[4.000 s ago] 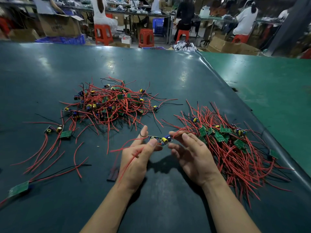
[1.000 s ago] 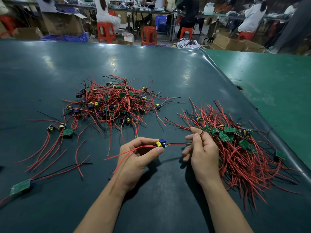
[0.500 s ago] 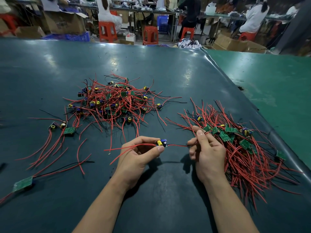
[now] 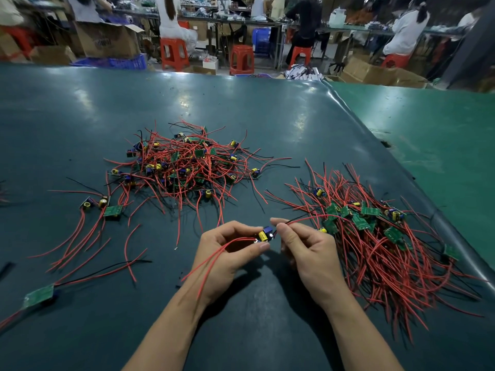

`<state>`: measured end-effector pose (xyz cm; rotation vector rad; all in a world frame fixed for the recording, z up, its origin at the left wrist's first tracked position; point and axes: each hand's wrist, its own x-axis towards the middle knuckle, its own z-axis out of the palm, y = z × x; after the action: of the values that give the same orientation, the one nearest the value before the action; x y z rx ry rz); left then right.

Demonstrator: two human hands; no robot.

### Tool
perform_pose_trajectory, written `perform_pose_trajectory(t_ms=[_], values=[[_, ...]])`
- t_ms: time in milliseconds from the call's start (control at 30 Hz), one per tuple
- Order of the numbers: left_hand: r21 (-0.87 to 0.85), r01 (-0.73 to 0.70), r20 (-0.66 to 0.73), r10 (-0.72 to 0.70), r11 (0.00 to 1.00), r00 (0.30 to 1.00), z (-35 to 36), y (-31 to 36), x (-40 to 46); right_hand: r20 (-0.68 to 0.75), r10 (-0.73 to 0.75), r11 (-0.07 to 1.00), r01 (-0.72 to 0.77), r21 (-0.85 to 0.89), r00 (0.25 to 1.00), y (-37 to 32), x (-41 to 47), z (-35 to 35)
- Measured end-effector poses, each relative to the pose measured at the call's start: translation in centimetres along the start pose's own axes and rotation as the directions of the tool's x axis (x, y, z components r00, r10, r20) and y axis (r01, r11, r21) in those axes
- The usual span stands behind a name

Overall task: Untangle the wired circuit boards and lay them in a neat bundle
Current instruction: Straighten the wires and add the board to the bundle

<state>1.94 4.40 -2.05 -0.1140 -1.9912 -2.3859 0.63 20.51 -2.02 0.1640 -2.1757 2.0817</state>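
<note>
On the table lay a tangled heap and, right, a combed bundle. My left hand pinched one board, my right hand pinched its red lead, probably straightening it for the bundle.

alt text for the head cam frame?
Two bare hands hold one small wired circuit board over a dark green table: the left hand pinches it, the right hand pinches its red wire. A tangled pile lies behind, a neater bundle at right.
</note>
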Motion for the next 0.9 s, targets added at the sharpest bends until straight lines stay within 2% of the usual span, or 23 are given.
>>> perform_pose_trajectory(t_ms=[133, 233, 367, 567, 700, 833, 900], values=[[-0.007, 0.016, 0.033, -0.016, 1.000, 0.999, 0.0, 0.0, 0.0, -0.045, 0.039, 0.997, -0.036, 0.066, 0.998, 0.0, -0.1, -0.1], [-0.044, 0.034, 0.006, -0.034, 0.998, 0.999, -0.2, -0.1, 0.0, -0.149, 0.093, 0.981, -0.065, 0.184, 0.984, 0.2, 0.5, -0.3], [-0.095, 0.049, 0.005, -0.048, 0.994, 0.999, -0.4, -0.3, 0.0, -0.326, 0.099, 0.958, -0.001, 0.286, 0.940, 0.6, 1.4, -1.0], [-0.115, 0.060, 0.028, -0.057, 0.992, 0.998, -0.7, -0.5, 0.3, -0.474, 0.126, 0.907, 0.093, 0.411, 0.872, 0.7, 1.8, -1.3], [-0.106, 0.056, 0.054, -0.050, 0.993, 0.997, -0.8, -0.6, 0.3, -0.512, 0.124, 0.918, 0.097, 0.384, 0.850, 0.6, 1.8, -1.1], [-0.137, 0.055, 0.042, -0.049, 0.989, 0.998, -0.9, -0.5, 0.4, -0.560, 0.017, 0.952, 0.158, 0.263, 0.828, 0.3, 1.5, -1.1], [-0.176, 0.047, 0.020, -0.044, 0.983, 0.999, -0.9, -0.5, 0.5, -0.555, -0.008, 0.942, 0.192, 0.274, 0.832, 0.3, 1.3, -1.0]])
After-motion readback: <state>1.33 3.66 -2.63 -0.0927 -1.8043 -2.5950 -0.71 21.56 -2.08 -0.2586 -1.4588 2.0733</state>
